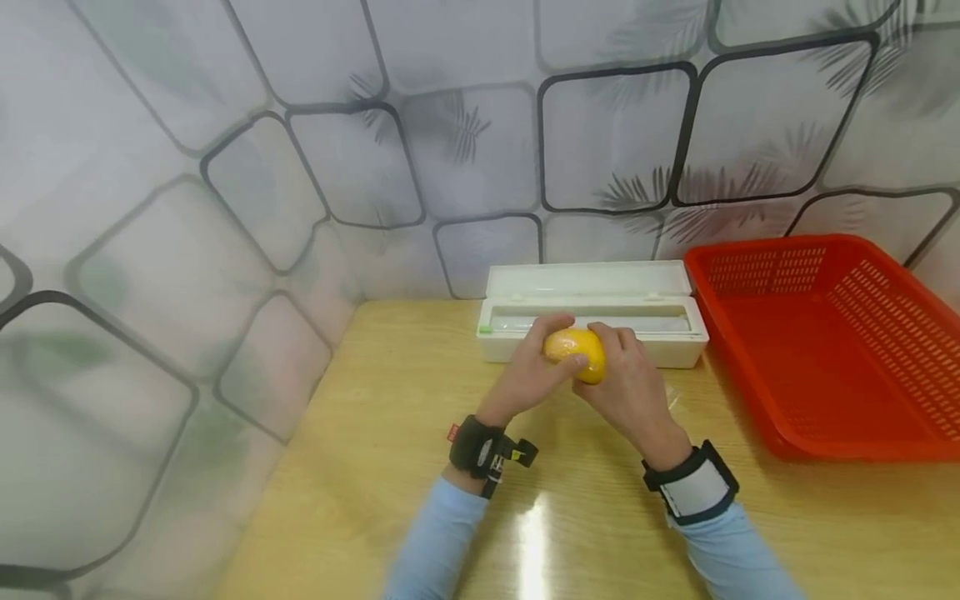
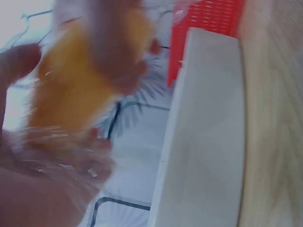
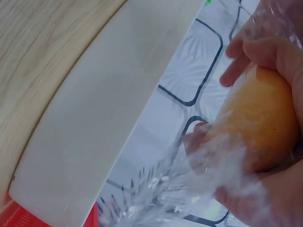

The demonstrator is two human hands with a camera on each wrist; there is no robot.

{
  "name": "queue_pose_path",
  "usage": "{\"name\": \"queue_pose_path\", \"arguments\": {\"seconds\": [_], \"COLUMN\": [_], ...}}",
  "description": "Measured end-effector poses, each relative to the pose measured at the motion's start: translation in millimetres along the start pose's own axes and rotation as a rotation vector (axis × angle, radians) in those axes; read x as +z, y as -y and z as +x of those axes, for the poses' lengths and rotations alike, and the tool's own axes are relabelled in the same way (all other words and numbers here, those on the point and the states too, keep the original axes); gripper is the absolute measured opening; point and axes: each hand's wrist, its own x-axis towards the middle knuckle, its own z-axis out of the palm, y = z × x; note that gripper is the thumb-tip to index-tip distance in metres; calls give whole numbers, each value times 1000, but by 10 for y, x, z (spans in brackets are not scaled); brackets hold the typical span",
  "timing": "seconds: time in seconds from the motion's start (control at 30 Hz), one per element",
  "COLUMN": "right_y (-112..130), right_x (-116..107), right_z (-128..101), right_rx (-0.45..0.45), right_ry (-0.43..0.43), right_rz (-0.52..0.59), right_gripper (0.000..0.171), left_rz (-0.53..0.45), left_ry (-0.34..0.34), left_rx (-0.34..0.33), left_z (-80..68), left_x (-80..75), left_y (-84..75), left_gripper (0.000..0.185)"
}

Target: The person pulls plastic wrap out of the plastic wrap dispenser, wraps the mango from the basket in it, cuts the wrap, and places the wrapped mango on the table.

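A smooth, oblong yellow-orange fruit (image 1: 576, 343) is held between both hands above the front of a white cling film dispenser (image 1: 667, 353). My left hand (image 1: 528, 377) grips its left side, thumb across the near face. On the other side my right hand (image 1: 628, 385) curls its fingers round the fruit. Clear cling film (image 3: 227, 158) lies over the fruit and hangs loose in crumpled folds by the right hand. More film (image 2: 57, 153) bunches over the left hand's fingers. Blur in the left wrist view hides the exact finger contacts.
The dispenser's lid (image 1: 588, 279) stands open at the back, with a film roll (image 1: 637, 323) inside. To the right is a red plastic basket (image 1: 738, 396) with slotted walls. A patterned wall (image 1: 480, 167) borders the wooden table (image 1: 375, 400) at the back and left.
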Motion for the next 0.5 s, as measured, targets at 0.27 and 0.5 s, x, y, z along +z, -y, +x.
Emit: {"name": "queue_pose_path", "arguments": {"seconds": [0.27,0.5], "right_y": [17,99], "right_x": [17,72], "right_z": [-19,-58], "right_rx": [-22,-11], "right_ry": [-83,-182], "right_rz": [42,69], "right_gripper": [73,76], "left_rz": [-173,-373], "left_ry": [-254,-415], "left_rx": [42,79], "left_z": [35,38], "left_x": [320,484], "left_y": [82,55], "left_gripper": [54,45]}}
